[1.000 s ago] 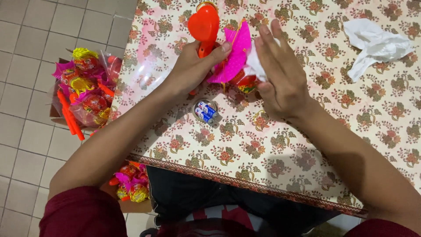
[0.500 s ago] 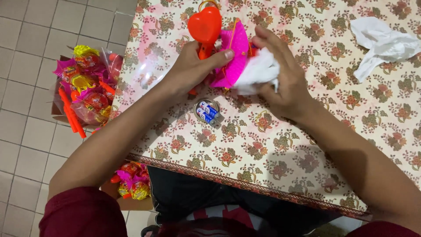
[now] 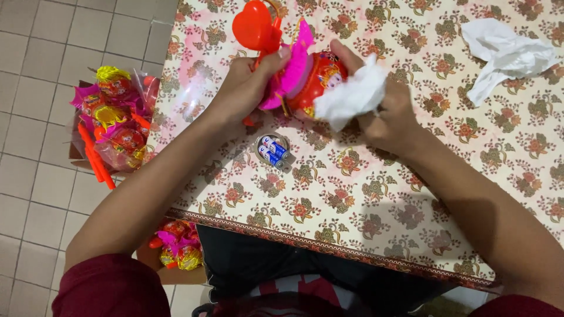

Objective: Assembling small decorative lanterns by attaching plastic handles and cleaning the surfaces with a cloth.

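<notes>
Just below the left hand [image 3: 244, 88], between the two wrists, a small round clear pack [image 3: 272, 151] is lying flat on the tablecloth [image 3: 376, 194]; two blue and white batteries are sitting side by side inside it, tilted. Print on them too small to tell. Well out to the left of that hand, off the table edge, a box [image 3: 111, 132] on the tiled floor [image 3: 41, 70] is holding more toys wrapped in clear film, pink, yellow and orange. Another such bundle [image 3: 176, 243] is sitting lower, near the left elbow.

Left hand is reaching in from the lower left, forearm slanting up across the table, fingers curled and clamped on the orange handle of a toy lantern [image 3: 308, 79]. Right hand [image 3: 388, 114] is coming in from the lower right, fingers bunched tight around a crumpled white cloth [image 3: 352, 97] and pressing it against the lantern's round body.

The lantern is lying on its side between the two hands, just above the tablecloth. Body red and orange, glossy, with a pale picture on the part facing up. A bright pink frill is fanning out at the left-hand end. An orange heart shape [image 3: 252, 26] is standing above the left hand's knuckles.

Far beyond the right hand, toward the table's top corner, a second white cloth [image 3: 505, 56] is lying loose and crumpled.
</notes>
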